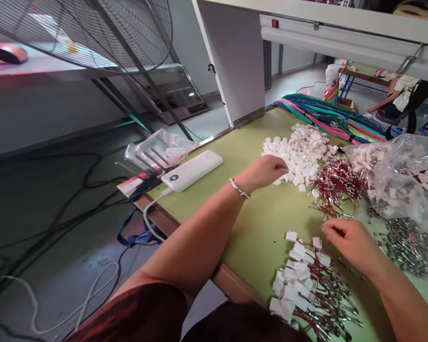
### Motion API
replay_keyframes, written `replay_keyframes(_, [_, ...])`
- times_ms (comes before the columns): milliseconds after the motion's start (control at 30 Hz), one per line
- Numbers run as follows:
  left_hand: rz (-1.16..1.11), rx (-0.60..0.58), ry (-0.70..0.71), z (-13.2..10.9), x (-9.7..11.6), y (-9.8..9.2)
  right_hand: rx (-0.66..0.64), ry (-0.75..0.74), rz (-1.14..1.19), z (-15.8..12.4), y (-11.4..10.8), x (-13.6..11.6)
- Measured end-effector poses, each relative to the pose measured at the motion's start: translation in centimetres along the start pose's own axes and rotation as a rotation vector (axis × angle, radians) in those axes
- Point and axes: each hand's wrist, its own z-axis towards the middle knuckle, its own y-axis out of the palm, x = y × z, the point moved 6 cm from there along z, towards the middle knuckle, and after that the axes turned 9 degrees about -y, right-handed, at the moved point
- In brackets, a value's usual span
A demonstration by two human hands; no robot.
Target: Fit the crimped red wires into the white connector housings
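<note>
My left hand [266, 171], with a bracelet on its wrist, reaches to the near-left edge of a heap of small white plastic connector housings [303, 149]. Its fingers are curled together, and what they may hold is hidden. My right hand [353, 242] is closed in a pinch just below a pile of short red wires with metal terminals [337, 183]. Whatever lies between those fingertips is too small to make out. Nearer to me, a bunch of red wires fitted with white housings [299, 280] lies on the green tabletop [249, 237].
A clear plastic bag of white parts [395, 175] and a heap of metal pieces [408, 244] lie at right. Coloured cable bundles [328, 114] line the back. A white power bank [192, 171] sits at the left edge. A large fan [92, 33] stands beyond; a person [395, 97] sits far right.
</note>
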Motion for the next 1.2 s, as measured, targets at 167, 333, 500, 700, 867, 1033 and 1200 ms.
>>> replay_keyframes(167, [0.297, -0.035, -0.029, 0.5, -1.8, -0.7, 0.309, -0.082, -0.527, 1.2, -1.7, 3.2])
replay_keyframes(333, [0.430, -0.092, 0.054, 0.6, -2.6, -0.2, 0.288, -0.194, -0.686, 1.2, -0.2, 3.8])
replay_keyframes(500, [0.492, -0.148, 0.104, 0.7, -2.5, 1.1, 0.322, -0.236, -0.603, 0.8, -0.7, 3.6])
replay_keyframes(700, [0.501, -0.140, 0.189, 0.6, -1.2, 3.3, 0.338, -0.054, -0.648, 1.2, -1.1, 4.3])
replay_keyframes(867, [0.549, -0.122, 0.221, 0.5, -1.1, 4.5, 0.326, -0.001, -0.572, 1.7, -0.9, 4.3])
replay_keyframes(1033, [0.387, -0.162, 0.231, 0.3, -1.1, 2.5, 0.420, -0.048, -0.309, 1.3, -1.8, 4.3])
replay_keyframes(1200, [0.271, -0.090, 0.148, -0.1, 0.1, 1.0, 0.455, 0.032, -0.136, 1.1, -2.1, 5.1])
